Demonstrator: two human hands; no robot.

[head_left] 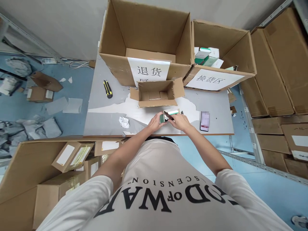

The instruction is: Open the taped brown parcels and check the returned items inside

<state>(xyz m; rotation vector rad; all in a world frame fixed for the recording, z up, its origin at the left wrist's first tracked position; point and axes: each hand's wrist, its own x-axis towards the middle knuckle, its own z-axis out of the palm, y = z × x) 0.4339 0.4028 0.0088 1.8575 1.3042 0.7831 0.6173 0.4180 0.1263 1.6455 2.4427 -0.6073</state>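
A small green-and-white carton (162, 119) is held at the table's front edge. My left hand (154, 123) is closed around its left side. My right hand (180, 122) is at its right, thumb and fingers bent together over a dark piece (167, 115) at the carton's opening; I cannot tell what that piece is. Just beyond my hands stands a small cardboard box (157, 103), flaps spread and nothing visible inside. Crumpled white paper (124, 122) lies to the left of my left hand, and a phone (204, 121) to the right of my right hand.
At the table's back stand a large open carton (115, 69) and another (240, 69) holding several green-and-white boxes (209, 57), both with paper labels. A yellow-black utility knife (108, 89) lies at left. Parcels (69, 155) fill a big box at lower left; cartons (271, 134) stack right.
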